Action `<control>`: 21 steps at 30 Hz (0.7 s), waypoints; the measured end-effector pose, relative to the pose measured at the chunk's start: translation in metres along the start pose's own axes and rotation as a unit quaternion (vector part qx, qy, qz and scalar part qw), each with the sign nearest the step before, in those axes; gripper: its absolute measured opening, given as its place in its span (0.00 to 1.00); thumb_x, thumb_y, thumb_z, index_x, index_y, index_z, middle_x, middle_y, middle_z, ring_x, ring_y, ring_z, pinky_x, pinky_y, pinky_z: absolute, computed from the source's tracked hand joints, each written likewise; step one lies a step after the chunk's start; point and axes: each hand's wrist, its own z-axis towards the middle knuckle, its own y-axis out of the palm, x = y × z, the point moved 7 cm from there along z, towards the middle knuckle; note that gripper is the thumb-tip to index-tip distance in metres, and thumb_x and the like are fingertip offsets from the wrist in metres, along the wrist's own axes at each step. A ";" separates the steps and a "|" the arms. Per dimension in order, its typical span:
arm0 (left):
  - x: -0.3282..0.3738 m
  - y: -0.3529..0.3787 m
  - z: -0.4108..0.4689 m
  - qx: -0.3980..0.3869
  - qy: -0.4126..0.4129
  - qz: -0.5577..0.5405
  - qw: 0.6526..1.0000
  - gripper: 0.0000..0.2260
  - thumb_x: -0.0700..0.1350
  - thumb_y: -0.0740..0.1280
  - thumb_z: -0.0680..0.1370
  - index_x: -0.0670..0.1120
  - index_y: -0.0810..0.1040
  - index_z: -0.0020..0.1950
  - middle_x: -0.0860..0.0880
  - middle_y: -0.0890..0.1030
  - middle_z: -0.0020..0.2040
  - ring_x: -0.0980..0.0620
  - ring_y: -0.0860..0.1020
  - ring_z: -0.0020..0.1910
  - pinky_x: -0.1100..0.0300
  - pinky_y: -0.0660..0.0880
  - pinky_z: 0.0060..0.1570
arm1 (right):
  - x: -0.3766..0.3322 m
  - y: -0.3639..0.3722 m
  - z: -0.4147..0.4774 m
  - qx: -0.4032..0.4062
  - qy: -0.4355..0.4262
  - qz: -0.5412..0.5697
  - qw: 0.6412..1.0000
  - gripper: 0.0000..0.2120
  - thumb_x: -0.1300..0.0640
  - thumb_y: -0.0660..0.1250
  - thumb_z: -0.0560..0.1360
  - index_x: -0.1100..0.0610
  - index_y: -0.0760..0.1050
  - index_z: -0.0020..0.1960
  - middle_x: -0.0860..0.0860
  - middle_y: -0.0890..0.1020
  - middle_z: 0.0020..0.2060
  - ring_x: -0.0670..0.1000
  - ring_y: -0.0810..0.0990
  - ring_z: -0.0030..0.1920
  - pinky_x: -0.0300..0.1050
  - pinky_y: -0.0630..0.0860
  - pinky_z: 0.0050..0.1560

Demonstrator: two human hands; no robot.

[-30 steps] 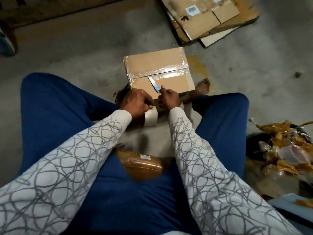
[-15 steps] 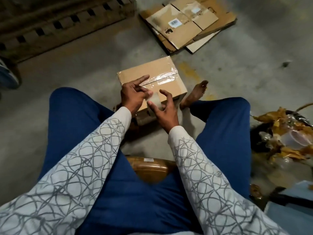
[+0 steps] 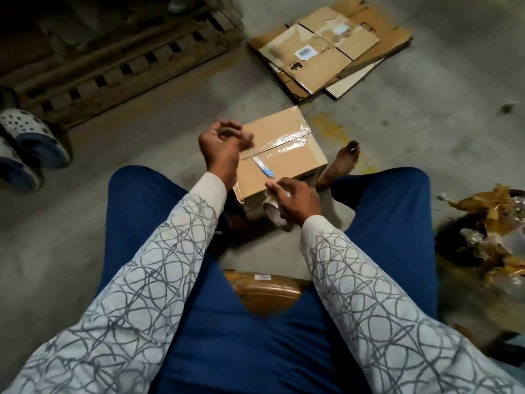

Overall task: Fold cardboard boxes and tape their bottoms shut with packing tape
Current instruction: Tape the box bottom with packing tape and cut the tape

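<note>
While the person sits on the grey, rough concrete floor (image 3: 142,172) with legs in blue trousers (image 3: 159,211) spread apart, a brown cardboard box (image 3: 284,166) stands on the floor between the knees, just beside a bare foot (image 3: 342,163). The box is a smooth block with flat sides, and its long side runs from the near left to the far right. Shiny clear tape (image 3: 287,142) lies along the seam on its top, and more shiny tape wraps the near left corner. A small blue and white strip (image 3: 264,167) lies on top of the box. Flat cardboard sheets (image 3: 326,52) are stacked on the floor near the far edge. A dark wooden pallet (image 3: 113,58) sits at the far left. The left hand (image 3: 223,145) is lifted over the far left corner of the box with its fingers curled; it is blurred, so what it holds is unclear. The right hand (image 3: 295,199) grips a round roll of packing tape (image 3: 274,210) pressed against the near side of the box.
</note>
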 end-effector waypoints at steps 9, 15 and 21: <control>0.011 0.075 0.098 -0.065 -0.037 0.060 0.995 0.16 0.28 0.75 0.69 0.43 0.73 0.47 0.35 0.83 0.41 0.40 0.86 0.37 0.48 0.83 0.38 | 0.007 -0.094 0.057 0.028 0.010 0.008 1.000 0.22 0.33 0.67 0.74 0.48 0.83 0.56 0.50 0.83 0.59 0.51 0.79 0.59 0.51 0.76 0.63; -0.049 0.139 0.158 -0.090 -0.071 0.135 0.984 0.15 0.30 0.77 0.68 0.43 0.75 0.45 0.37 0.85 0.40 0.41 0.86 0.38 0.48 0.83 0.42 | 0.046 -0.119 0.113 0.023 0.045 0.008 0.999 0.22 0.35 0.66 0.77 0.51 0.83 0.58 0.52 0.84 0.55 0.54 0.81 0.55 0.50 0.77 0.57; -0.104 0.199 0.232 -0.081 -0.041 0.269 0.959 0.10 0.34 0.79 0.68 0.43 0.83 0.44 0.46 0.86 0.38 0.53 0.86 0.35 0.63 0.82 0.38 | 0.069 -0.106 0.199 0.023 0.129 -0.016 0.991 0.26 0.31 0.60 0.75 0.49 0.76 0.62 0.54 0.80 0.56 0.60 0.78 0.62 0.59 0.75 0.63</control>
